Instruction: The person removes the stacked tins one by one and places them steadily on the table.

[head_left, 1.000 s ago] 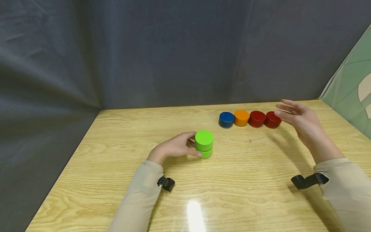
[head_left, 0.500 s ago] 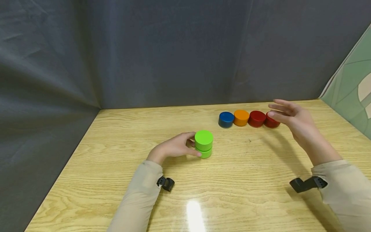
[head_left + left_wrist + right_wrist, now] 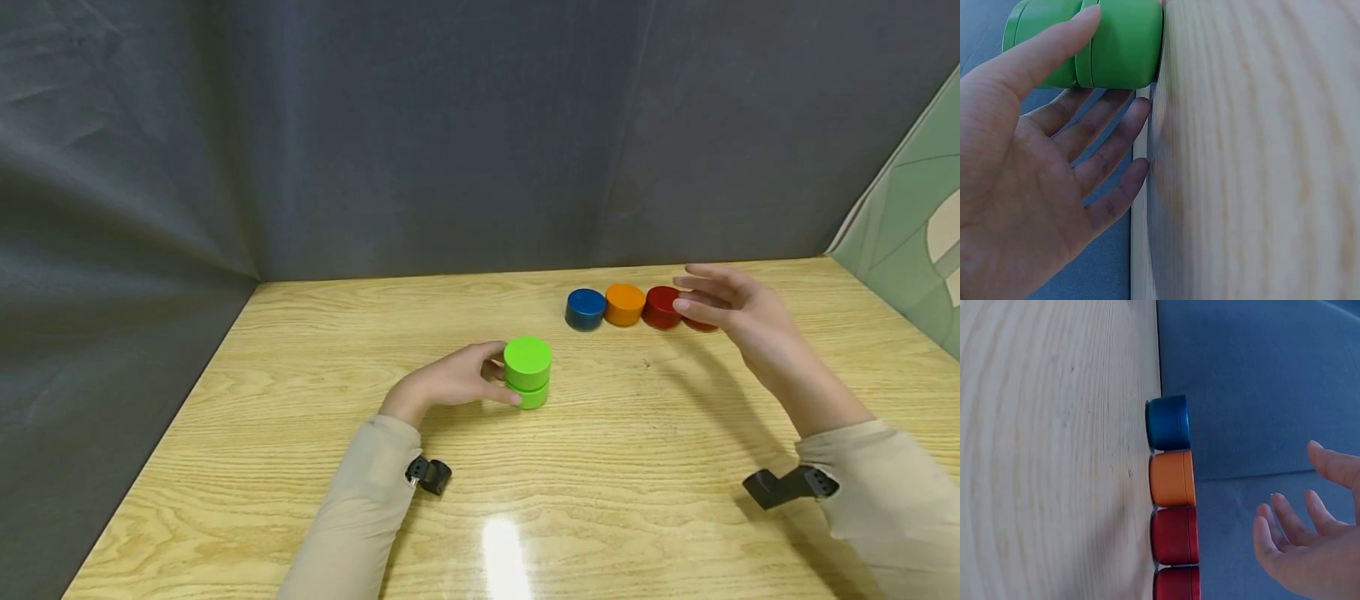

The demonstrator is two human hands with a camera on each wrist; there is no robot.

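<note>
1. Head view: our left hand [image 3: 450,385] lies on the tabletop [image 3: 300,433], fingers relaxed against the stacked green discs [image 3: 528,372].
2. Our right hand [image 3: 731,310] hovers spread-fingered over the far-right red disc [image 3: 699,324].

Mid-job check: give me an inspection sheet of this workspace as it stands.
Surface: wooden table, glossy, with a light glare.
Job's things: two green blocks stacked; blue block, orange block and two red blocks in a row at the back.
Clutter: nothing seen.
Grippers: left hand touches the green stack with fingers and thumb; right hand is open above the end red block, holding nothing.
Cables: nothing seen.
Surroundings: grey cloth backdrop; green panel at right.
</note>
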